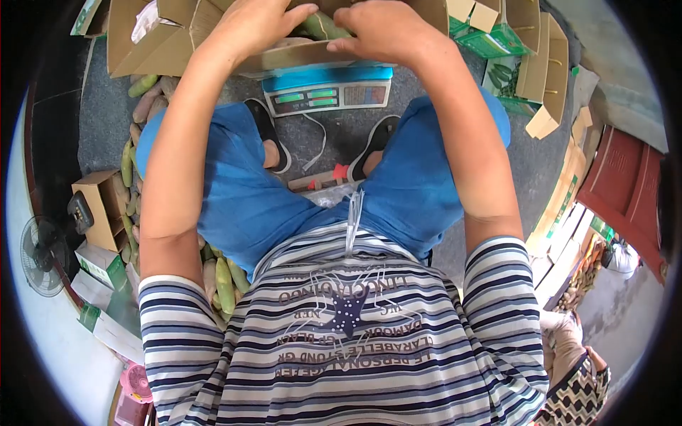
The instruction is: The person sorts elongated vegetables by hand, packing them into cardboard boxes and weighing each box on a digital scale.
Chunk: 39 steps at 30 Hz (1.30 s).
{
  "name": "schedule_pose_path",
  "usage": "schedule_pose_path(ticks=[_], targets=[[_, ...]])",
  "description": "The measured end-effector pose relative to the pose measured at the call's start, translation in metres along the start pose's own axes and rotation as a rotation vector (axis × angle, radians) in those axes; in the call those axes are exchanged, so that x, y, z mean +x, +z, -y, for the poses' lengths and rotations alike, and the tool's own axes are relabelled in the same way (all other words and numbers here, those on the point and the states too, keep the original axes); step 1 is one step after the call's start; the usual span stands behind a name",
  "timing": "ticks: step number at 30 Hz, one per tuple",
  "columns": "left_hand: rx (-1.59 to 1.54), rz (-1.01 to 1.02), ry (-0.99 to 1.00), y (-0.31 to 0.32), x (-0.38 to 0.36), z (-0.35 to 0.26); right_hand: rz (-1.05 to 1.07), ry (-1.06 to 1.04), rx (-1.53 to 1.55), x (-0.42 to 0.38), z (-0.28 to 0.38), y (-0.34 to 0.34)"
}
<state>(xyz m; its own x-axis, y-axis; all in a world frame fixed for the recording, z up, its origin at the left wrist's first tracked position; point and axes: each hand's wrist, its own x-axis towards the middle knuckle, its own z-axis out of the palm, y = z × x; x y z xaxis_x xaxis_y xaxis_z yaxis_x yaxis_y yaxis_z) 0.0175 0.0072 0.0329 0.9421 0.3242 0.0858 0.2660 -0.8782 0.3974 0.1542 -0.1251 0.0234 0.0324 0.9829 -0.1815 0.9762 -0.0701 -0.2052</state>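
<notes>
At the top edge, my left hand point(259, 23) reaches over a cardboard box point(284, 58), one digit stretched out beside a green vegetable point(321, 27). Its other fingers are mostly hidden. My right hand point(376, 30) is at the vegetable's right end, with thumb and a finger spread apart; the thumb lies near the box's front edge. The vegetable lies inside the box between both hands, and I see no firm grip on it. Under the box is a blue scale point(327, 91) with lit green displays.
Long green and brownish vegetables point(145, 96) lie on the floor at left, near an open carton point(99, 206) and a fan point(46, 255). Green-and-white boxes point(501, 42) stand at upper right. Another person point(575, 376) is at lower right. My feet flank the scale.
</notes>
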Motion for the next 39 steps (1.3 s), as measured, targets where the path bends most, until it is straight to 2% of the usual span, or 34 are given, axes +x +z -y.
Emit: schedule_pose_path(ticks=[2,3,7,17,20,22,24,27,32,33,35,39], targets=[[-0.043,0.089,0.129,0.006,-0.004,0.006,0.032,0.024,-0.004,-0.003,0.002,-0.014],[-0.004,0.250,0.010,0.010,-0.007,0.005,0.013,0.029,-0.011,-0.004,0.001,-0.015],[0.108,0.488,0.047,0.022,-0.013,0.001,-0.095,0.033,0.004,-0.006,-0.001,-0.016],[0.255,0.465,0.121,0.037,-0.014,0.012,-0.120,0.062,-0.021,0.004,0.008,-0.017],[0.272,0.433,0.124,0.040,-0.012,0.014,-0.269,-0.020,-0.009,0.014,0.006,-0.009],[0.273,0.412,0.107,0.041,-0.013,0.013,-0.257,-0.045,-0.002,0.016,0.011,-0.009],[0.271,0.437,0.085,0.037,-0.013,0.009,0.011,0.072,-0.011,0.034,0.018,-0.001],[0.251,0.473,0.072,0.037,-0.014,0.011,0.061,0.092,0.033,0.038,0.022,0.004],[0.208,0.429,0.041,0.040,-0.015,0.012,0.042,0.097,0.007,0.036,0.022,0.006],[0.208,0.405,0.114,0.043,-0.017,0.019,0.040,0.096,-0.001,0.036,0.023,0.006],[0.190,0.433,0.069,0.040,-0.016,0.015,0.036,0.091,-0.004,0.037,0.025,0.005],[0.185,0.367,0.057,0.043,-0.019,0.015,-0.124,0.043,-0.031,0.041,0.029,0.004]])
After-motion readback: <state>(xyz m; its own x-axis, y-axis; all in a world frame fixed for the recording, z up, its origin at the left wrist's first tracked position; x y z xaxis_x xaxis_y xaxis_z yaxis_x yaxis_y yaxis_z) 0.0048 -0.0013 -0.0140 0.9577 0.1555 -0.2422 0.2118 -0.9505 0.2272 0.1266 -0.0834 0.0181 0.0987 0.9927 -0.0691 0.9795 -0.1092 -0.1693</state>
